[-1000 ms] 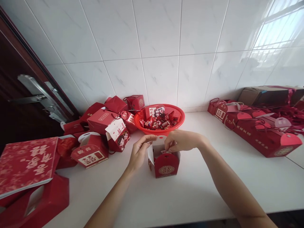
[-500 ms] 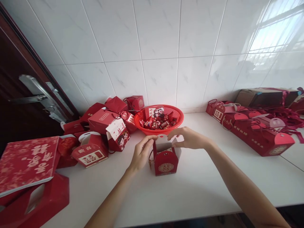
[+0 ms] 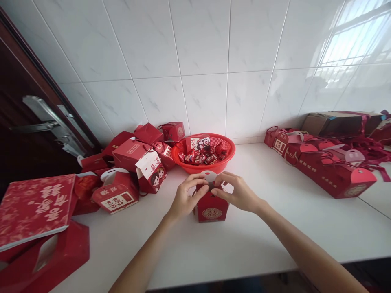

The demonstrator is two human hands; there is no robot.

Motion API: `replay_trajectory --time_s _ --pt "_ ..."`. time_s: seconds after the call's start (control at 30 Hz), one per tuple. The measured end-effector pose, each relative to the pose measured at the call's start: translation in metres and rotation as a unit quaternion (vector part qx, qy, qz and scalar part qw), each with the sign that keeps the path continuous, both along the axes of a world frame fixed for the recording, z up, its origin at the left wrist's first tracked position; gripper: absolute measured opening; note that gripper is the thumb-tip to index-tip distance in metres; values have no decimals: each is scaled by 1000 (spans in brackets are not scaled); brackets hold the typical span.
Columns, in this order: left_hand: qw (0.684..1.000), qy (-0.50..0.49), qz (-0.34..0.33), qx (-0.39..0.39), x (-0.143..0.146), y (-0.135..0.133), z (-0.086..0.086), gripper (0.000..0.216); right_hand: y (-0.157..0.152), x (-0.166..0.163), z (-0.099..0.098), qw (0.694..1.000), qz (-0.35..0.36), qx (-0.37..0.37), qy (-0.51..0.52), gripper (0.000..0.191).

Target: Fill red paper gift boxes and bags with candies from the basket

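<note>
Pinching the top flaps of the small red box (image 3: pixel 211 214) between thumbs and fingers, your left hand (image 3: pixel 183 197) and right hand (image 3: pixel 242 195) work from either side.
The box stands upright on the white counter (image 3: pixel 259 240), just in front of the red basket (image 3: pixel 202 168); press both sides evenly, thumbs on the near flap, so the card doesn't crease; its gold emblem is too small to read; the red-and-white box (image 3: pixel 117 199) shows 囍; you can make out no brand.
</note>
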State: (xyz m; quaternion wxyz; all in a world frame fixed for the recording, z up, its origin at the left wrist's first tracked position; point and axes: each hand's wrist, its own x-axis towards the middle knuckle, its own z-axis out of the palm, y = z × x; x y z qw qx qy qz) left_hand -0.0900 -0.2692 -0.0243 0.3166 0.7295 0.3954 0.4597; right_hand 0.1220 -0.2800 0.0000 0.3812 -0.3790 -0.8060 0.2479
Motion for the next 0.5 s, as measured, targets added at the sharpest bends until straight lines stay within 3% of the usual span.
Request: replay_trajectory --time_s 0.33,0.5 --pt "996 -65 37 -45 0 1 1 17 -6 -4 -22 997 20 80 -5 31" --pt "995 -64 34 -66 -4 0 6 19 -6 -7 -30 998 -7 53 39 30"
